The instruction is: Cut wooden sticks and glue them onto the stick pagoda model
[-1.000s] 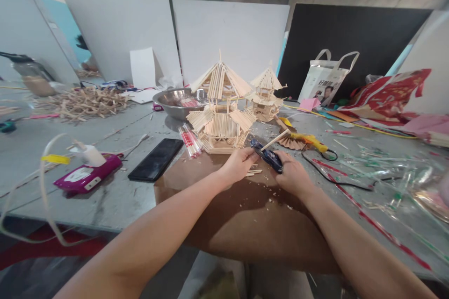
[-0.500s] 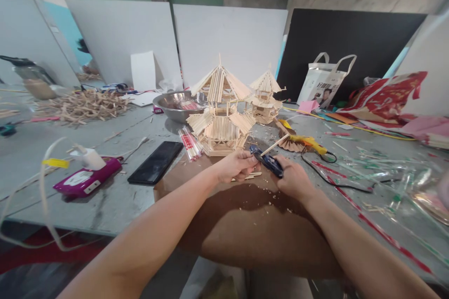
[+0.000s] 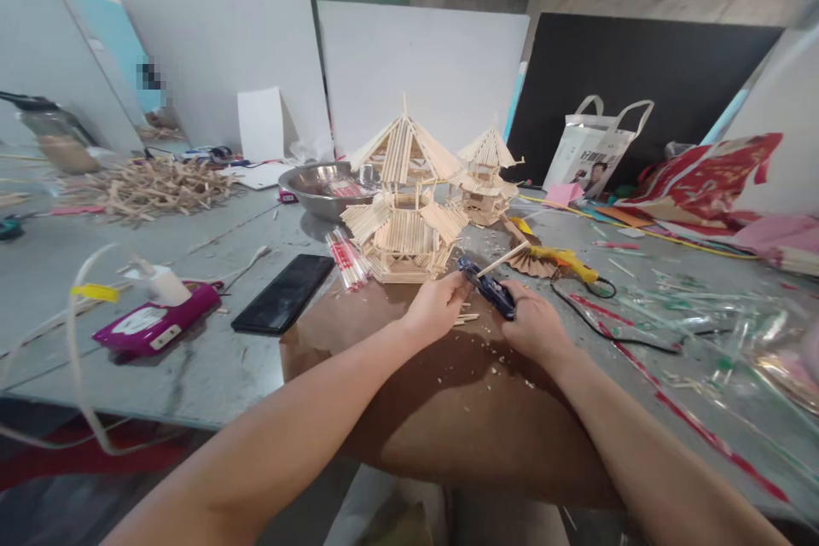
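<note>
My right hand [image 3: 536, 322] is closed around a dark blue-handled hand tool [image 3: 491, 292], which looks like pliers or cutters. A pale wooden stick [image 3: 505, 258] slants up to the right across the tool's head. Its lower end runs to my left hand [image 3: 438, 305], whose fingers are pinched together on it and mostly hidden by the back of the hand. Both hands are above a brown board [image 3: 473, 418] scattered with wood chips. Short cut sticks [image 3: 467, 319] lie between them. Just behind stands a pavilion model [image 3: 406, 230] built of wooden sticks.
A smaller stick pavilion [image 3: 485, 179] and a metal bowl [image 3: 307, 192] stand behind. To the left lie a black phone [image 3: 283, 293] and a purple power strip [image 3: 157, 320] with a looping cable. A yellow glue gun [image 3: 566, 262] and plastic wrappers [image 3: 723, 333] lie on the right.
My left hand has turned so that its back now covers the fingers, and it sits slightly nearer the tool's head. The tool and right hand have barely moved.
</note>
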`<action>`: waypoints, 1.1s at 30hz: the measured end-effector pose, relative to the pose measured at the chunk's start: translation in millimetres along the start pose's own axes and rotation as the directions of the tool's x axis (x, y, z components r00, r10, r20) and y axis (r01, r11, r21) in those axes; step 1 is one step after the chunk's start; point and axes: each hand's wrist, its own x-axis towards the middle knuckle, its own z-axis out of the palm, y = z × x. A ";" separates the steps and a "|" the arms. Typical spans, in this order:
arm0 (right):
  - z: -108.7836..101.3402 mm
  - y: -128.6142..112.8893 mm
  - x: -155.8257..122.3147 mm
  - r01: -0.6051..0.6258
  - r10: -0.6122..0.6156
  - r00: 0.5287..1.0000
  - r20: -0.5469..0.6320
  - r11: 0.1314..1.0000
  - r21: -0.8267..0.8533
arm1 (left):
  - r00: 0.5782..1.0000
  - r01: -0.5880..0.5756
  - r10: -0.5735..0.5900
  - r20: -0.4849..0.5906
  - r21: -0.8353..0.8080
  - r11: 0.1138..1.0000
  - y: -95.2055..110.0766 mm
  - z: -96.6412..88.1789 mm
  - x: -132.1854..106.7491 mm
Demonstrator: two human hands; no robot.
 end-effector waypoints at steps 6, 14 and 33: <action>0.0 3.2 0.2 0.058 -0.057 0.998 -0.014 0.995 0.083 | 0.989 0.091 -0.057 0.134 -0.262 0.961 3.4 -4.6 5.2; 1.2 7.3 -0.2 0.138 -0.132 0.990 -0.058 0.981 0.138 | 0.874 0.454 -0.221 0.433 -0.567 0.687 6.9 -11.3 2.8; -2.3 0.1 1.9 -0.042 0.045 0.998 0.045 0.997 -0.065 | 0.999 0.046 -0.046 0.007 -0.142 0.989 -1.6 2.1 4.2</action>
